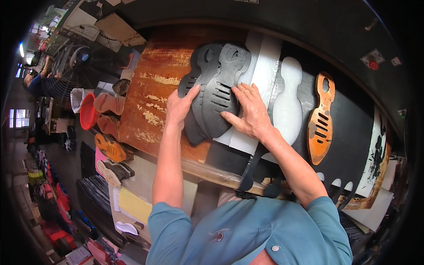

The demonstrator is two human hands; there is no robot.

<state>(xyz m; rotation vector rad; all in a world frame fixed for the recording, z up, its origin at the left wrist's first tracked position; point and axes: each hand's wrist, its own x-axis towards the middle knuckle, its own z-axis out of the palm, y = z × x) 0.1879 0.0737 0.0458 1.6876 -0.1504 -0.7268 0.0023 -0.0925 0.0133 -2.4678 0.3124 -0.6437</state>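
Several dark grey flat cut-out pieces (219, 90), each with a hole in its rounded head and a row of slots, lie fanned over one another on the worktable. My left hand (179, 108) grips their left edge, thumb on top and the other fingers mostly hidden. From the right side my right hand (252, 110) holds the top piece, its thumb and fingertips pressed on the edge. An orange cutting die (321, 119) of like outline rests farther right on a black sheet (351, 132). Between it and my right hand, a whitish opening (289, 104) of similar shape shows in the sheet.
The worn brown board (148, 95) covers the table's left part. Beyond its left edge are a red bowl (89, 111), more dies such as an orange one (110, 148), and a fan (79, 57). A dark machine beam with a red button (373, 65) runs along the far side.
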